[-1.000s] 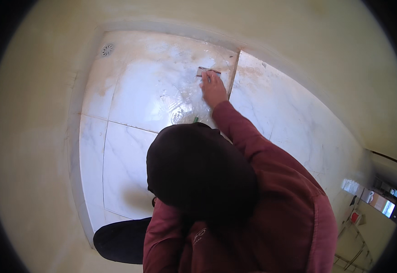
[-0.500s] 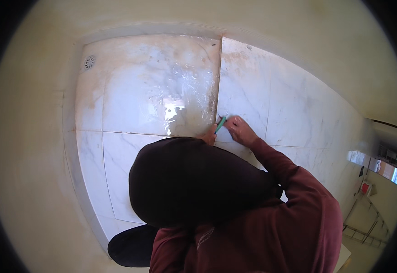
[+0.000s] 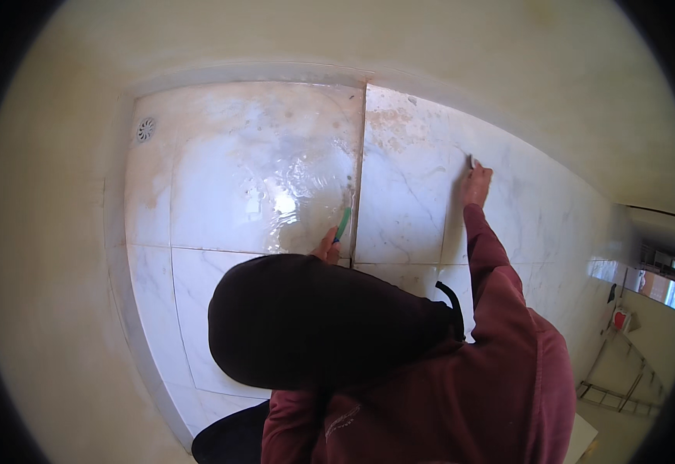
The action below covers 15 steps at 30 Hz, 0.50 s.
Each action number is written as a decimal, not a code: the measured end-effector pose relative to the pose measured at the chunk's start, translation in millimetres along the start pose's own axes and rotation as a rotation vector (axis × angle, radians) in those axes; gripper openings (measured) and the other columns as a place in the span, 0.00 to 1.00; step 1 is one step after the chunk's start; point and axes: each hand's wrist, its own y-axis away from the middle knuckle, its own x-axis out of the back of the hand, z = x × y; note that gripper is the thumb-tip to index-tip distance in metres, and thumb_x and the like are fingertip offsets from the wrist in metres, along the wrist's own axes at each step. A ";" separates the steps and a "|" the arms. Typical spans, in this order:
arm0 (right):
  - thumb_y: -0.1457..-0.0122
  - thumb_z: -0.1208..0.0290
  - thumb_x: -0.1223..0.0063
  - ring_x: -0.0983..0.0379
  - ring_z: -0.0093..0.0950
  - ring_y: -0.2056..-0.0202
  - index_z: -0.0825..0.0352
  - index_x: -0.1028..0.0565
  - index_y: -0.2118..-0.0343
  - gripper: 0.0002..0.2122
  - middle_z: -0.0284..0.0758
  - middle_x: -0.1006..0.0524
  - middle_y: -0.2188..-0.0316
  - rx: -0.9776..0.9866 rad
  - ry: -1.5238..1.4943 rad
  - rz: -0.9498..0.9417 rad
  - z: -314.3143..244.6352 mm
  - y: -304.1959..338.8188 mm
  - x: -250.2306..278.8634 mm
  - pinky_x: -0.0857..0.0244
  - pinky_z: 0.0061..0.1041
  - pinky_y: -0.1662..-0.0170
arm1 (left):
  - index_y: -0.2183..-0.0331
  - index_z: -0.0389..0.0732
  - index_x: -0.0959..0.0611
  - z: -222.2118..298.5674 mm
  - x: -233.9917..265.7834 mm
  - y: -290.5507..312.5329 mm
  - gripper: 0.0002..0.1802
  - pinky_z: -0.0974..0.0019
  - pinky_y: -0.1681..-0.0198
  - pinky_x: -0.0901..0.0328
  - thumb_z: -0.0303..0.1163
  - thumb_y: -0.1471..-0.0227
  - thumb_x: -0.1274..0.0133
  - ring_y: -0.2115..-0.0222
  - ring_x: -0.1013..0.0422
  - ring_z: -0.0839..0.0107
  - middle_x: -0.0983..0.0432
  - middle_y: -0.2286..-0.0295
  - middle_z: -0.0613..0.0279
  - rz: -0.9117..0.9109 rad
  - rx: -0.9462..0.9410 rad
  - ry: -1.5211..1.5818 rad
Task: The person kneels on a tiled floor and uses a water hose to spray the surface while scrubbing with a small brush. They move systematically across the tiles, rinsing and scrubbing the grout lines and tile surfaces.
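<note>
My left hand (image 3: pixel 326 247) shows just past my dark-clothed knee, its fingers closed round a slim green tool (image 3: pixel 343 224). The tool's paler far end points at the dark joint line (image 3: pixel 361 147) between the floor slabs. I cannot tell whether it is a brush or a tube. My right arm reaches out to the far right. That right hand (image 3: pixel 476 185) is closed on a small dark-and-pale piece (image 3: pixel 473 162) low over the marble-look tiles (image 3: pixel 407 185); its kind is too small to make out. My left forearm is hidden behind the knee.
Rippling water (image 3: pixel 283 205) lies on the left slab, left of the joint. A round floor drain (image 3: pixel 145 130) sits in the far left corner. Brownish stains (image 3: pixel 391 124) mark the far tiles. Pale walls enclose the floor; a metal rack (image 3: pixel 620 398) stands at the right.
My right hand has moved away from the green tool, out to the far right over the tiles. My left hand and the green tool have shifted a little left and nearer.
</note>
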 end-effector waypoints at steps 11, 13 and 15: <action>0.32 0.74 0.50 0.26 0.49 0.59 0.68 0.21 0.55 0.09 0.49 0.26 0.60 -0.192 -0.211 0.129 -77.0 -75.5 -74.5 0.31 0.45 0.56 | 0.33 0.55 0.26 78.3 -66.8 -43.0 0.26 0.60 0.65 0.30 0.42 0.29 0.50 0.73 0.27 0.69 0.24 0.74 0.62 -0.245 0.372 0.170; 0.32 0.73 0.48 0.25 0.48 0.59 0.67 0.20 0.56 0.07 0.48 0.27 0.62 -0.111 -0.341 -0.052 -129.8 -59.2 -68.6 0.30 0.45 0.55 | 0.32 0.56 0.28 62.5 -68.8 -43.8 0.27 0.62 0.65 0.31 0.41 0.29 0.50 0.73 0.27 0.71 0.26 0.75 0.64 -0.196 0.388 0.138; 0.34 0.75 0.44 0.25 0.44 0.59 0.61 0.20 0.49 0.12 0.44 0.28 0.60 0.132 -0.449 -0.232 -135.5 -49.8 -54.2 0.28 0.40 0.56 | 0.33 0.55 0.27 62.3 -65.3 -42.3 0.27 0.62 0.65 0.30 0.41 0.30 0.52 0.74 0.27 0.72 0.25 0.75 0.63 -0.192 0.406 0.069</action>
